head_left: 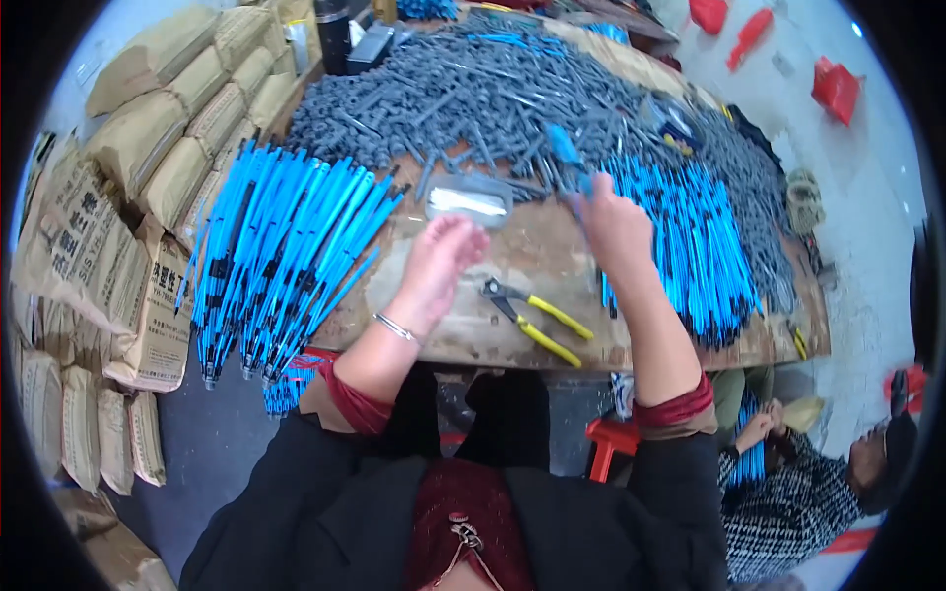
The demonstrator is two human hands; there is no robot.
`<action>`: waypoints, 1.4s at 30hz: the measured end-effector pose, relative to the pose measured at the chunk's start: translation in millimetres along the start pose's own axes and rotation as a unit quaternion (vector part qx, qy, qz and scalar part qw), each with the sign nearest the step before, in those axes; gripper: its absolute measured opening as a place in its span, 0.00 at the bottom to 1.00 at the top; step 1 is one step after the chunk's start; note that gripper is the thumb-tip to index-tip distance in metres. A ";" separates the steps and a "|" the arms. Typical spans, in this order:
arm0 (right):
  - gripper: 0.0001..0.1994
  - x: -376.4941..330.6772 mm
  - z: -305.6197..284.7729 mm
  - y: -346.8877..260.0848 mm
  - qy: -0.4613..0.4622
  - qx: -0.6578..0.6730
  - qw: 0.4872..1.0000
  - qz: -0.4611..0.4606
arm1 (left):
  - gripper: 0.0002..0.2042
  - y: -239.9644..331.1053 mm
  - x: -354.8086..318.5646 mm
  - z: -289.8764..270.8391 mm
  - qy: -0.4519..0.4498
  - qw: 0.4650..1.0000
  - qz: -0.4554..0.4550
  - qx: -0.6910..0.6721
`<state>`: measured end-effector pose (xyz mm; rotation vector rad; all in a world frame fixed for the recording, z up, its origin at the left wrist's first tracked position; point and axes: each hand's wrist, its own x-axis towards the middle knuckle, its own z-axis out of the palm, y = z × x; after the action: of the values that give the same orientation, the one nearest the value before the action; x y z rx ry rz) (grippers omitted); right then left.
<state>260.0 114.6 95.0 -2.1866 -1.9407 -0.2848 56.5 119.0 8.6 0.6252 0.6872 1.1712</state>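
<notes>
My left hand point(443, 264) is beside a small grey tray point(471, 209) holding thin white pieces. Its fingers are curled together, and whatever they pinch is too small to make out. Over the edge of the right bundle, my right hand point(618, 231) is closed on a long blue thing point(564, 145), smeared by motion, that points toward the grey pile. Pliers with yellow handles point(544, 320) lie apart from both hands on the wooden table point(409, 295).
Grey plastic fittings point(434, 98) heap across the back. Blue rods with black parts lie bundled at left point(286, 246) and right point(680, 246). Paper sacks point(148, 148) stack at left. A red stool point(613, 443) stands below; a seated person point(803, 492) handles blue rods at lower right.
</notes>
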 end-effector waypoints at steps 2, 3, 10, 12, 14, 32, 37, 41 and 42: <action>0.17 -18.5 -13.7 -28.8 -0.005 0.064 0.997 -0.042 | 0.08 6.8 -0.1 6.5 -0.036 0.998 -0.016 -0.038; 0.17 -29.3 -13.9 -36.4 0.008 0.099 0.992 -0.082 | 0.08 10.4 -3.6 10.9 -0.067 0.994 -0.019 -0.080; 0.13 -81.8 -18.2 -41.3 0.008 0.265 0.949 -0.168 | 0.12 2.8 -32.0 22.2 -0.223 0.974 0.015 -0.040; 0.11 -85.1 -17.8 -34.5 -0.019 0.308 0.936 -0.171 | 0.13 -0.6 -28.8 23.0 -0.258 0.966 0.029 0.019; 0.10 -88.0 -16.1 -25.7 -0.011 0.345 0.935 -0.085 | 0.13 5.7 -37.6 23.4 -0.291 0.954 -0.018 -0.073; 0.16 -19.0 -9.7 115.8 0.037 0.180 0.981 0.059 | 0.09 -14.7 -20.5 13.2 -0.277 0.939 -0.157 -0.134; 0.13 12.2 42.3 226.5 0.105 -0.196 0.954 0.201 | 0.08 -25.4 -4.1 2.4 -0.418 0.858 -0.229 -0.193; 0.12 12.8 48.9 207.7 0.129 -0.262 0.938 0.185 | 0.07 -22.1 -14.9 -7.4 -0.411 0.872 -0.210 -0.164; 0.12 12.1 44.7 202.8 0.136 -0.262 0.942 0.158 | 0.07 -22.4 -16.2 -6.4 -0.374 0.890 -0.208 -0.159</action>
<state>463.1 115.1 50.5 -2.5502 -1.4490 -1.0883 61.4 98.0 -9.7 0.5546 -0.0451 0.5428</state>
